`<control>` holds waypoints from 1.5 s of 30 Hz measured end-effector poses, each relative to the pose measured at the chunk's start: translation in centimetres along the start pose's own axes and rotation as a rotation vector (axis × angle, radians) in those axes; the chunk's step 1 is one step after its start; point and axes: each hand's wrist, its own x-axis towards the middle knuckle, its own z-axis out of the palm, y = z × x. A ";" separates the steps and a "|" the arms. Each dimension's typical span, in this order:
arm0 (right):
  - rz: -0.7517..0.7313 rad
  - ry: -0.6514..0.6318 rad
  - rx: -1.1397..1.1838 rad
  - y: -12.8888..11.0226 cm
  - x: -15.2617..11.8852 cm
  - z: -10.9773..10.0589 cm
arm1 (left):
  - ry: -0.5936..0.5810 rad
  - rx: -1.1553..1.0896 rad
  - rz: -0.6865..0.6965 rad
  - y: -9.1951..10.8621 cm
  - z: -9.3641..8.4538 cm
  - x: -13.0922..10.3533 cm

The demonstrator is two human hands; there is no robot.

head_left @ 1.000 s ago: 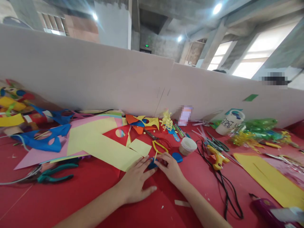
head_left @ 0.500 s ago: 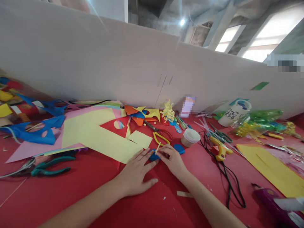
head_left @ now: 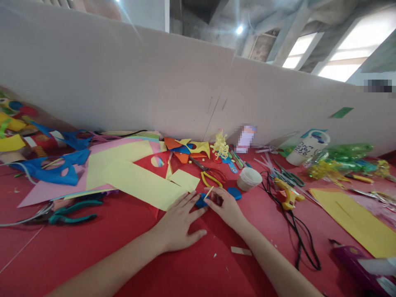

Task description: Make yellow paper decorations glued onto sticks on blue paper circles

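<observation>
My right hand (head_left: 225,208) pinches a thin pale-yellow stick (head_left: 209,192), held tilted over a small blue piece (head_left: 201,201) on the red table. Flat on the table lies my left hand (head_left: 183,220), its fingers spread and their tips against that blue piece. Part of the blue piece is covered by my fingers. Just behind my right hand is a second blue piece (head_left: 234,193). A pale-yellow paper sheet (head_left: 148,183) reaches to my left fingertips. Yellow-and-red-handled scissors (head_left: 210,175) lie beyond both hands.
A small white cup (head_left: 248,179) stands right of the scissors. Further right are a yellow glue gun (head_left: 288,194) with a black cord, orange-yellow sheets (head_left: 352,218) and a purple glue gun (head_left: 360,264). Teal-handled pliers (head_left: 76,212) lie left. A white partition (head_left: 139,82) rises behind.
The stick in my right hand has shifted slightly and changed its tilt. My left hand stays flat by the blue piece. The whole view has moved a little.
</observation>
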 end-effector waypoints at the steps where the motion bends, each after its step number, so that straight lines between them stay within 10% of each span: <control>1: 0.013 0.001 0.020 0.0 0.0 -0.1 | 0.000 0.000 -0.006 0.0 0.0 0.0; 17: 0.085 0.055 0.078 -0.1 0.1 -0.2 | 0.056 -0.020 -0.003 0.0 0.1 -0.2; 26: -0.034 0.089 -0.157 -0.8 -1.1 -0.5 | 0.360 -0.023 -0.094 -0.5 -1.5 -1.3; 36: -0.264 0.001 -0.221 -1.7 -1.1 0.0 | 0.198 0.227 -0.180 -4.5 -2.6 -7.8; 45: -0.275 0.018 -0.199 -1.1 -1.0 0.0 | 0.229 0.269 -0.212 -5.7 -2.5 -8.0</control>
